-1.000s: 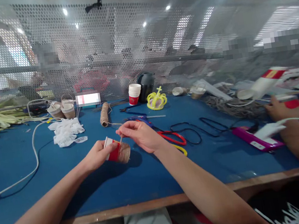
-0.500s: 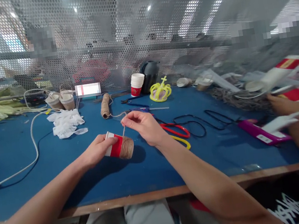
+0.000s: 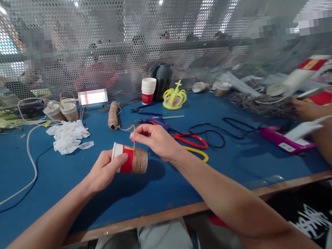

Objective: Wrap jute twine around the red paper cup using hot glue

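My left hand [image 3: 106,170] is closed round the white rim end of a red and white paper cup [image 3: 123,159], which is tilted on its side above the table. Brown twine [image 3: 140,160] is wound round the cup's base end. Thumb and fingers of my right hand [image 3: 152,140] pinch the twine just above the cup. From there the strand runs back to a spool of twine [image 3: 113,116] lying on the blue table [image 3: 109,204].
Behind are stacked cups [image 3: 149,90], a dark jug [image 3: 163,81] and a yellow crown-shaped piece [image 3: 174,97]. Gloves [image 3: 68,135] lie at left. Right of my hands are a glue gun [image 3: 159,121], cables and a purple power strip [image 3: 285,140]; another person's hand [image 3: 315,111] holds a cup.
The view has shifted slightly. My right hand has come down closer to the cup, and the stretch of twine between them is shorter. My left hand still holds the cup.
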`<action>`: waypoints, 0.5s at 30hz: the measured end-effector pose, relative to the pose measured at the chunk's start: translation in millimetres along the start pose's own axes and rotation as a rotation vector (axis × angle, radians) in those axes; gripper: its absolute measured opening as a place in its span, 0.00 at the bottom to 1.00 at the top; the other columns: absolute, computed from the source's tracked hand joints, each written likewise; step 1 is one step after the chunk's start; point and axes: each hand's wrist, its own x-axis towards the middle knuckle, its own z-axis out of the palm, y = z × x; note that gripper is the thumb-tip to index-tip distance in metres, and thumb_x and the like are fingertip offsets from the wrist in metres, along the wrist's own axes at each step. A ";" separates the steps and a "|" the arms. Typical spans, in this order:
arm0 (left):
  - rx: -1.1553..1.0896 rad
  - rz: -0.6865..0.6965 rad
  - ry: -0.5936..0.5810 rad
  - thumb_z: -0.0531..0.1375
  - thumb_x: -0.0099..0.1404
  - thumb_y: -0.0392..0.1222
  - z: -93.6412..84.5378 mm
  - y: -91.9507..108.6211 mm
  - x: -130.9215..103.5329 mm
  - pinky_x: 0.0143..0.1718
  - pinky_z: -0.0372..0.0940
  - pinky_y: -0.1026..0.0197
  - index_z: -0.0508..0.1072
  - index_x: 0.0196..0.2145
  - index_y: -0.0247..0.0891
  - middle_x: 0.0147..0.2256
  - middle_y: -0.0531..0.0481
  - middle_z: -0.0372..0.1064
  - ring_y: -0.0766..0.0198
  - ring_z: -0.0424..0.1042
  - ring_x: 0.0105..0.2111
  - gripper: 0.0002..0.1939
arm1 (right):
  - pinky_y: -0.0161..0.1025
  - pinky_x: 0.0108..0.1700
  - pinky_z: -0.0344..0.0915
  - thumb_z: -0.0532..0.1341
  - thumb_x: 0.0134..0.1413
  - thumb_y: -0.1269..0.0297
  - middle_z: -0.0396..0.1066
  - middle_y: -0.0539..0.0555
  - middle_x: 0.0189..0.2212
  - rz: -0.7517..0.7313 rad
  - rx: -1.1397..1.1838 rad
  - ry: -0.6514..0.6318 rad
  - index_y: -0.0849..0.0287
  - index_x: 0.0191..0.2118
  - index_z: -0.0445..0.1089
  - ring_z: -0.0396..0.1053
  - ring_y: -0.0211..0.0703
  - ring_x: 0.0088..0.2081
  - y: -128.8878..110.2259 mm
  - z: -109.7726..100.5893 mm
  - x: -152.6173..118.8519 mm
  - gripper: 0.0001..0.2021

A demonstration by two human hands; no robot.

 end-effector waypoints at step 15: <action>0.242 0.196 0.030 0.51 0.55 0.48 -1.7 1.7 -5.6 0.19 0.50 0.68 0.63 0.16 0.34 0.15 0.56 0.52 0.72 0.49 0.18 0.17 | 0.33 0.30 0.56 0.61 0.41 0.58 0.65 0.47 0.21 0.049 0.026 -0.055 0.61 0.24 0.66 0.60 0.33 0.24 -4.7 3.2 -5.7 0.10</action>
